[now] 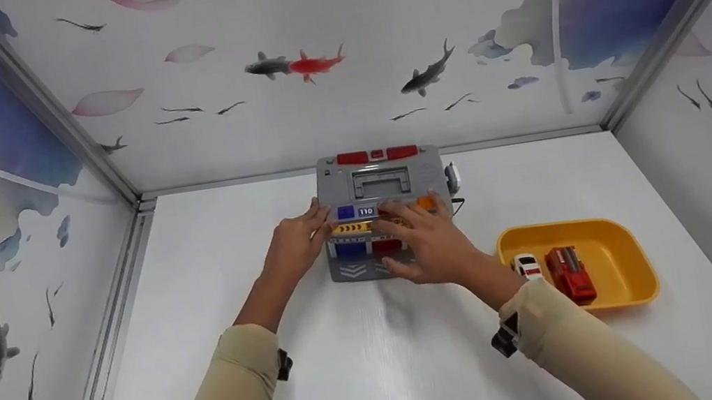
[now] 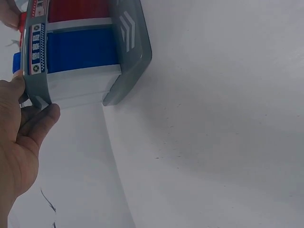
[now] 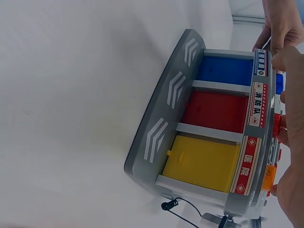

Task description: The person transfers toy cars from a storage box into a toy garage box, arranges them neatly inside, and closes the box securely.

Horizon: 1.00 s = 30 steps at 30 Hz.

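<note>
A grey toy garage [image 1: 329,186] stands at the back of the white table, with blue, red and yellow doors [image 3: 203,161] along its front. My left hand [image 1: 292,245] grips the garage's left front roof corner, thumb and fingers on either side of the edge in the left wrist view. Spread across the roof's right half is my right hand [image 1: 433,241]. Its fingertips touch the roof near the red button [image 3: 276,125] and the orange button [image 3: 269,177]. The blue button [image 1: 345,212] stays uncovered between the hands.
An orange tray [image 1: 620,266] sits to the right, holding a red toy fire truck [image 1: 572,273] and a white toy car [image 1: 527,266]. A black cord [image 3: 190,205] hangs off the garage's right side. Printed walls enclose the table's back and sides.
</note>
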Motion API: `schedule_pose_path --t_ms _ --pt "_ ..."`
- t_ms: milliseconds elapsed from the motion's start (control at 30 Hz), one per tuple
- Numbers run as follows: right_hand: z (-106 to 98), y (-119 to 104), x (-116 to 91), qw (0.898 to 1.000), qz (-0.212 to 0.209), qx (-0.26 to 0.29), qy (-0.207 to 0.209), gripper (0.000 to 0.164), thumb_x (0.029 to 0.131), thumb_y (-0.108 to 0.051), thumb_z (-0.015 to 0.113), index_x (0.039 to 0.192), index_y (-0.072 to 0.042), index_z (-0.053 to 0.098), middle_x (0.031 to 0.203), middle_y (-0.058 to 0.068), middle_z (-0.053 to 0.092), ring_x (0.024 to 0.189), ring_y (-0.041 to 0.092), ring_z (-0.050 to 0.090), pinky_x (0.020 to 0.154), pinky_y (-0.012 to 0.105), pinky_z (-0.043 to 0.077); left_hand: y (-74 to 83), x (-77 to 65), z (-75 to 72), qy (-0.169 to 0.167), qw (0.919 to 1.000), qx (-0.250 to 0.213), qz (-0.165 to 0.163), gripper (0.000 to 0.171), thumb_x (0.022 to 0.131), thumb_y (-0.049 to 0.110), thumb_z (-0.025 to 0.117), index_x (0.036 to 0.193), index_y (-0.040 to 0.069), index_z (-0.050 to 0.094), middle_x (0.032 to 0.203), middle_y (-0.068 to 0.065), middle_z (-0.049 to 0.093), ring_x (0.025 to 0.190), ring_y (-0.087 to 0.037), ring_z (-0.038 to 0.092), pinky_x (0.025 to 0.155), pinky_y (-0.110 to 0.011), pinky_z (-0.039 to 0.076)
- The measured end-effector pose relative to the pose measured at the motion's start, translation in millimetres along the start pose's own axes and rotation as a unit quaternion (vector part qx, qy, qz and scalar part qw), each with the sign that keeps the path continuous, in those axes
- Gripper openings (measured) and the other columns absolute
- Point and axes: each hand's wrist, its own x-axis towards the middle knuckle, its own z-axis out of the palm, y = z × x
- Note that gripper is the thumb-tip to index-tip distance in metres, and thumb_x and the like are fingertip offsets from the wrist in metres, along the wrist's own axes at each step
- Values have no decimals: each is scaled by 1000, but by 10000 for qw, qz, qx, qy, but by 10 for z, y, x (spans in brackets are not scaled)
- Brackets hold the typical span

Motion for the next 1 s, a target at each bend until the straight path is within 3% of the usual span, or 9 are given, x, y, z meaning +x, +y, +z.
schedule_pose_path --t_ms 167,533,733,1000 --pt "-11 -30 11 10000 15 -47 -84 66 101 -61 69 158 -30 60 168 5 54 153 34 56 129 86 23 -4 -8 -5 -62 9999 -79 -75 56 114 51 57 157 16 61 166 -9 51 148 -34 60 122 -49 53" --pt "-27 -56 37 9996 -29 -206 -201 78 104 -78 48 161 -26 56 165 8 57 154 33 54 131 85 19 1 -1 2 36 10000 2 -16 54 113 49 59 155 17 63 164 -10 54 145 -34 62 119 -48 55" --pt "-39 -46 -3 9993 -7 -201 -302 71 103 -70 59 162 -30 56 169 7 54 157 33 51 130 87 13 -9 -3 11 73 10000 28 34 53 113 48 59 155 17 62 163 -11 55 145 -35 63 118 -49 56" --pt "-45 80 -142 9991 -54 -127 -413 71 102 -61 68 166 -34 51 180 3 39 168 33 35 132 86 8 -2 0 0 54 10000 67 24 54 113 49 59 156 17 62 163 -11 54 145 -36 62 118 -48 56"
